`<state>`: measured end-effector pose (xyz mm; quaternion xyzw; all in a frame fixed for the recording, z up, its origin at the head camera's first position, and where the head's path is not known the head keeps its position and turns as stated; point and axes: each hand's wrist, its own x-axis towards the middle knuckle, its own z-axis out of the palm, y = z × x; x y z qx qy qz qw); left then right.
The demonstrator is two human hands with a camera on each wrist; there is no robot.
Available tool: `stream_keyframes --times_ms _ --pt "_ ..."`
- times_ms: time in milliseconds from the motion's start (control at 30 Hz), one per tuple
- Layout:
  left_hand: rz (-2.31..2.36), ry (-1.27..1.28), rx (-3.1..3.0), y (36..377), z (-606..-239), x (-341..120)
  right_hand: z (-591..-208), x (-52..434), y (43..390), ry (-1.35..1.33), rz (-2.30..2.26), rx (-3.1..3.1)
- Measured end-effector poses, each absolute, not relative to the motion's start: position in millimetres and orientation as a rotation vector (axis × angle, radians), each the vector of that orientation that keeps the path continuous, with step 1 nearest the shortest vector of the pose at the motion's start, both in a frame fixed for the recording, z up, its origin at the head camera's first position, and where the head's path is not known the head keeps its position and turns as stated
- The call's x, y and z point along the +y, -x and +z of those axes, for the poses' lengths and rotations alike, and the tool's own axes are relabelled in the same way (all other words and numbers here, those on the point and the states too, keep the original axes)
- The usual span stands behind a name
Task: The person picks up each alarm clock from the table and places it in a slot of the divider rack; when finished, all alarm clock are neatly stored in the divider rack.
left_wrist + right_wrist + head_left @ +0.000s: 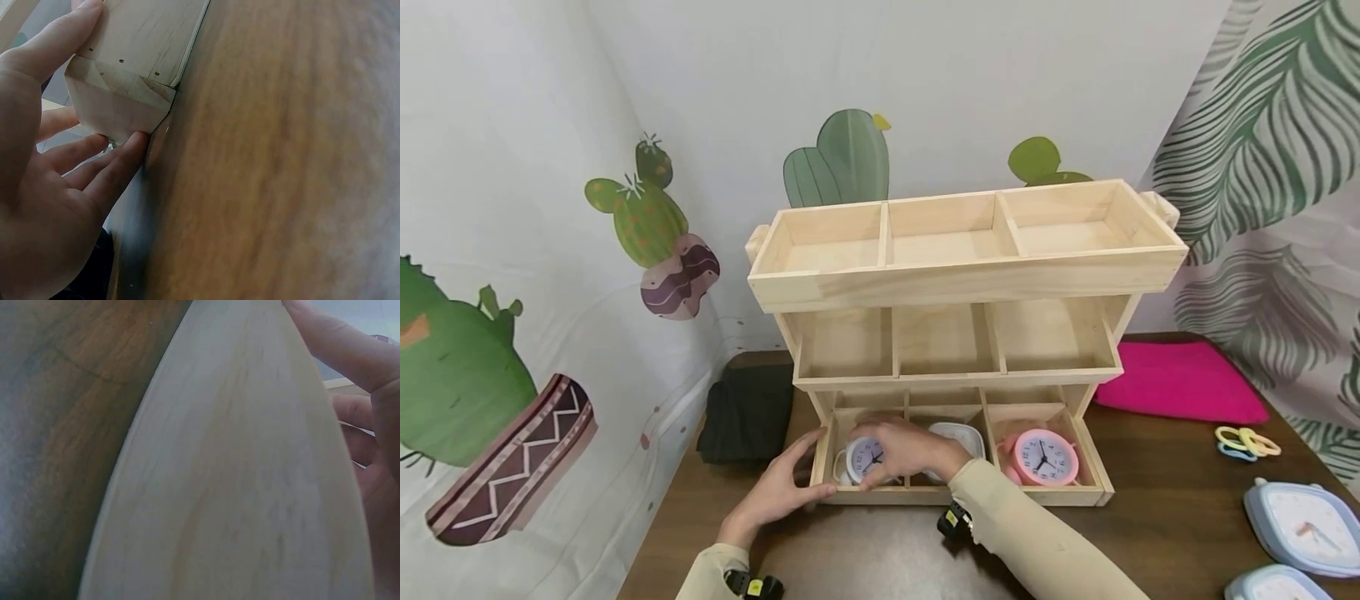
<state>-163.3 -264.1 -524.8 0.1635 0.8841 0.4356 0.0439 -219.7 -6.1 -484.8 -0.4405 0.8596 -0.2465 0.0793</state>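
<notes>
The small white alarm clock [865, 457] sits in the wooden organiser's [962, 279] bottom-left compartment, the right hand [910, 450] curled over it, gripping. The left hand [782, 492] presses the organiser's front corner with spread fingers, apparently steadying it.

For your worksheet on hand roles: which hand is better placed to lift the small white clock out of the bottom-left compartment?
The right hand: it already grips the white clock, while the left hand steadies the wooden organizer.

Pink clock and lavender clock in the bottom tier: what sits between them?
In the head view, a white clock fills the middle compartment between the pink clock and lavender clock.
</notes>
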Motion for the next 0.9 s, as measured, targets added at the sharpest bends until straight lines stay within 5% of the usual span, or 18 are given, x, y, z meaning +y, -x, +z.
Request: stream_keyframes --times_ms 900 --pt "1.283 -0.491 2.748 164.4 -523.6 -262.2 -467.3 33.4 206.3 1.276 -0.939 2.619"
